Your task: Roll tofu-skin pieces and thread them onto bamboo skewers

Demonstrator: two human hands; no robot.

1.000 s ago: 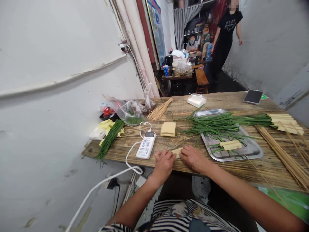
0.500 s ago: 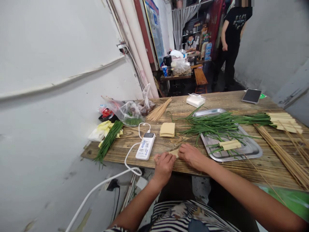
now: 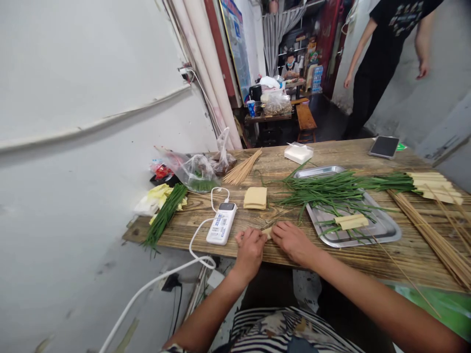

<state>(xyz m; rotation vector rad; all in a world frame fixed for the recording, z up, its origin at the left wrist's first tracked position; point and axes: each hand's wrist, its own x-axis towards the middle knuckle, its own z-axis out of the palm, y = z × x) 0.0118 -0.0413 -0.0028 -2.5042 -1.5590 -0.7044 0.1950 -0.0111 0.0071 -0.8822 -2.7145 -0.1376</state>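
Near the table's front edge, my left hand (image 3: pixel 251 252) and my right hand (image 3: pixel 295 242) are both closed on a small rolled tofu sheet (image 3: pixel 267 233), one at each end. Its middle shows between them; my fingers cover the rest. Just beyond lies a stack of square tofu sheets (image 3: pixel 255 197). To the right, a metal tray (image 3: pixel 392 234) bears a heap of green chives (image 3: pixel 324 188) and finished tofu rolls (image 3: pixel 351 222) with chive ends sticking out and a skewer in them. More tofu rolls (image 3: pixel 436 185) lie at the far right.
A white power bank (image 3: pixel 222 223) with a cable is left of my hands. Bamboo skewers (image 3: pixel 243 166) lie behind, more skewers (image 3: pixel 430 233) at right. A chive bundle (image 3: pixel 165 215), plastic bags (image 3: pixel 200 171), tissues (image 3: pixel 299 153) and a phone (image 3: pixel 384 146) surround them. A person (image 3: pixel 386 59) stands beyond.
My hands have drawn slightly closer together on the tofu roll, so less of it shows. The person in black has moved nearer and to the right.
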